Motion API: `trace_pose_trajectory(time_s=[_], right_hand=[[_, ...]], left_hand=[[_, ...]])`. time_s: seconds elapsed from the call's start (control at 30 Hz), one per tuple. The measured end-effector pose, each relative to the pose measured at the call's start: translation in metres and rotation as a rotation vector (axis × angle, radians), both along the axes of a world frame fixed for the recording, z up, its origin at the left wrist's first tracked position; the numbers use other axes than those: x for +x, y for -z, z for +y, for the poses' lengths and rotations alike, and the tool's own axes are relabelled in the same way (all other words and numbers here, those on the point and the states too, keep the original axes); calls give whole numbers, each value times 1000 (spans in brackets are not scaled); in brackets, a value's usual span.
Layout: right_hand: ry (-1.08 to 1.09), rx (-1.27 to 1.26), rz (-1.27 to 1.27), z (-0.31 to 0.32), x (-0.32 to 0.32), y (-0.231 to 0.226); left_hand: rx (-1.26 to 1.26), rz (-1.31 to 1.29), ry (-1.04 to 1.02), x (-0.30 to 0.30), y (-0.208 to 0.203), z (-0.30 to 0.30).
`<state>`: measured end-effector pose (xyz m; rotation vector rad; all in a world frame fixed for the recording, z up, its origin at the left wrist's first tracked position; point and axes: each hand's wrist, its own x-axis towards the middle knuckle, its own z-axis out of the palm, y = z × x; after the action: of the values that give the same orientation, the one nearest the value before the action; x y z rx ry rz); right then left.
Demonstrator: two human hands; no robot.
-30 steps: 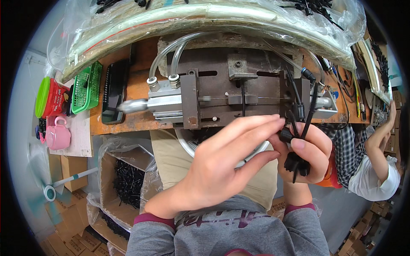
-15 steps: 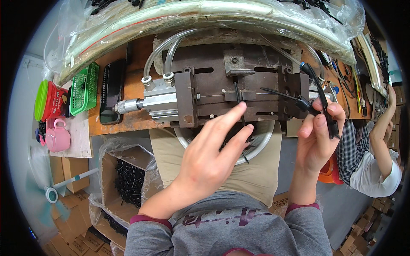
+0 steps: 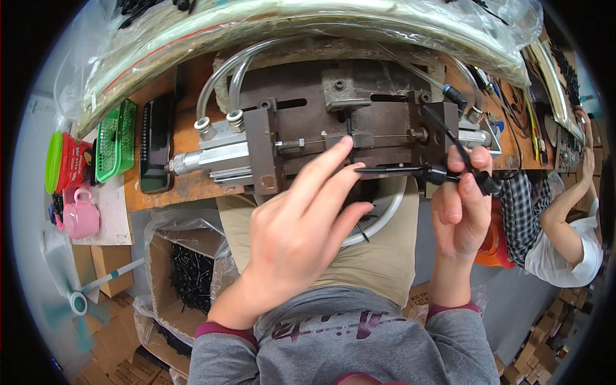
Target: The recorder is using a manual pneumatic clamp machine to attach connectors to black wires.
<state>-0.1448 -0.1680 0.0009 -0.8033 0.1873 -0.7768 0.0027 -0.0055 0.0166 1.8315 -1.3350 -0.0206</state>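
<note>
Across the brown wooden table in the head view sits a big dark metal machine, with a green basket and a pink cup off to the left. A thin black stick stands out from the machine's middle block. The left hand is open with its fingers spread, and its pointer fingertip is at that stick; touching or not, one cannot tell. The right hand pinches some black parts in its bent fingers. Their long black rod points left, its end by the left hand's middle fingertip.
</note>
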Motion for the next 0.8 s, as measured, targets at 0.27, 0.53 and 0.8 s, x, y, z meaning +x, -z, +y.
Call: trace_pose_trajectory(time_s=[0.27, 0.53, 0.8], right_hand=[[-86, 78, -51, 11, 3, -1], [-158, 69, -97, 27, 11, 1], [267, -392, 177, 19, -1, -11]], left_hand=[[-331, -56, -72, -15, -16, 4], [-179, -39, -55, -18, -12, -8], [-114, -31, 89, -4, -2, 3]])
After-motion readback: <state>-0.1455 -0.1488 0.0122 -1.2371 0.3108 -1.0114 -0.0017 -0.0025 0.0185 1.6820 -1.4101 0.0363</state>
